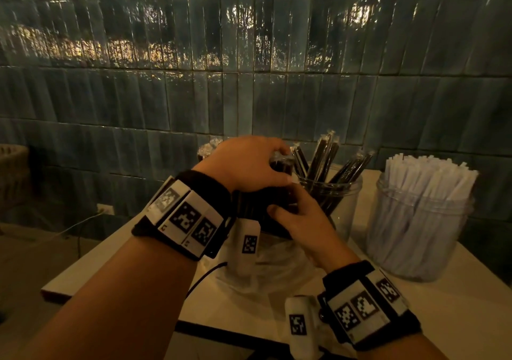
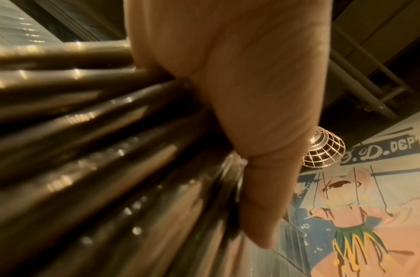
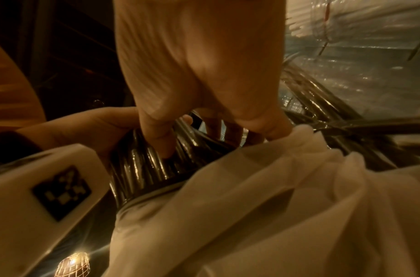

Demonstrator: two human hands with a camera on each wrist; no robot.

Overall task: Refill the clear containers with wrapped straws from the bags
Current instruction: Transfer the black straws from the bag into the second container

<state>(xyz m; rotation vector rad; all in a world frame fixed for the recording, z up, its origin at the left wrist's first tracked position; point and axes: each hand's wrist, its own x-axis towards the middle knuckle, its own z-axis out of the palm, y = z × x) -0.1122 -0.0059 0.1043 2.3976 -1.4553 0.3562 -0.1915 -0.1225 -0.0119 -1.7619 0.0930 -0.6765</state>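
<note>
A thick bundle of black wrapped straws [image 1: 279,166] stands upright out of a translucent plastic bag [image 1: 266,262] on the pale table. My left hand [image 1: 249,163] grips the bundle near its top, fingers curled round the straws [image 2: 85,150]. My right hand [image 1: 296,218] holds the same bundle [image 3: 147,168] lower down, thumb on one side and fingers on the other, just above the bag's mouth [image 3: 251,206]. Right behind the hands stands a clear jar [image 1: 343,202] with several black wrapped straws leaning in it. The bundle's lower part is hidden by the bag.
A second clear jar [image 1: 415,229] packed with white wrapped straws stands at the right. A dark tiled wall [image 1: 249,82] rises close behind the jars. The table's left edge [image 1: 83,271] drops to the floor, where a cable runs to a wall outlet [image 1: 105,209].
</note>
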